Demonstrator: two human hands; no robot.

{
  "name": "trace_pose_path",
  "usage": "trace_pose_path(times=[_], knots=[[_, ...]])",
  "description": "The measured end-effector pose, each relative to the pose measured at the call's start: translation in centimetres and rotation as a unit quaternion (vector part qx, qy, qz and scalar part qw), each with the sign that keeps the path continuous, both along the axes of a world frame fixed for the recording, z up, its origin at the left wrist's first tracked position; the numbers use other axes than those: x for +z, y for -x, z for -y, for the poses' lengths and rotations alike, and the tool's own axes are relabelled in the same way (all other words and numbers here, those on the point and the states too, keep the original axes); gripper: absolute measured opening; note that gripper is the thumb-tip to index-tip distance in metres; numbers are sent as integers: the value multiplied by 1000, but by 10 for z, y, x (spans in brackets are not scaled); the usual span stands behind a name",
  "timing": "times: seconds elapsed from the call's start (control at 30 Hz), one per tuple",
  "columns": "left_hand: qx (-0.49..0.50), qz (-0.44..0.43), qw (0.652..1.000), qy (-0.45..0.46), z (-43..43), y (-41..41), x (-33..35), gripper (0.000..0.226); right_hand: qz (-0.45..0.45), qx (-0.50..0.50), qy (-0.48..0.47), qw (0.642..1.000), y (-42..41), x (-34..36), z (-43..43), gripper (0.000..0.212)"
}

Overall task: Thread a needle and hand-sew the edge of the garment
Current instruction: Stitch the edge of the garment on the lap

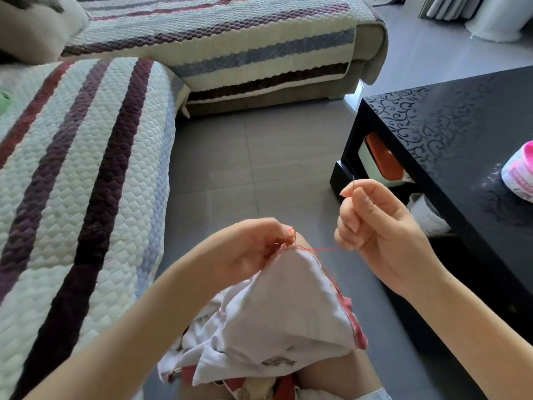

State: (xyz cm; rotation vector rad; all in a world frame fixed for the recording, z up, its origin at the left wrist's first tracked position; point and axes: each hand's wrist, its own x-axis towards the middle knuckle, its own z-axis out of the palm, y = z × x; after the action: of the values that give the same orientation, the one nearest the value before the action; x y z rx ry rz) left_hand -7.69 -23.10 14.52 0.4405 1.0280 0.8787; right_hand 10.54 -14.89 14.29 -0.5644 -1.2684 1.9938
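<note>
A white garment [277, 310] with a red-stitched edge lies draped over my knee in the lower middle. My left hand [253, 249] pinches its top corner, where red thread [317, 250] comes out. The thread runs taut to the right into my right hand [380, 226], which is raised beside the table. That hand pinches a thin needle [353, 183] between thumb and forefinger, tip pointing up.
A striped quilted sofa [86, 168] fills the left and the back. A black patterned coffee table [450, 140] stands at the right with a pink-and-white spool or tub [519, 174] on it. Grey tiled floor [259, 157] lies between them.
</note>
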Motion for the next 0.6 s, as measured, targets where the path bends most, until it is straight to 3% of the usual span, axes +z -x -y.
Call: trace_pose_path(times=[0.13,0.4,0.5,0.6], knots=[[55,-79,995,-39,-12,10,28,9,46,1,-18,999,3,1,-2,19],[-34,-220,945,-238,-39,19,102,17,173,-50,-151,972,26,14,-16,17],[-72,-252,923,-283,-45,21,119,14,167,-19,-174,970,37,20,-21,16],[-92,-234,920,-300,-49,25,131,30,136,14,-192,972,43,26,-21,17]])
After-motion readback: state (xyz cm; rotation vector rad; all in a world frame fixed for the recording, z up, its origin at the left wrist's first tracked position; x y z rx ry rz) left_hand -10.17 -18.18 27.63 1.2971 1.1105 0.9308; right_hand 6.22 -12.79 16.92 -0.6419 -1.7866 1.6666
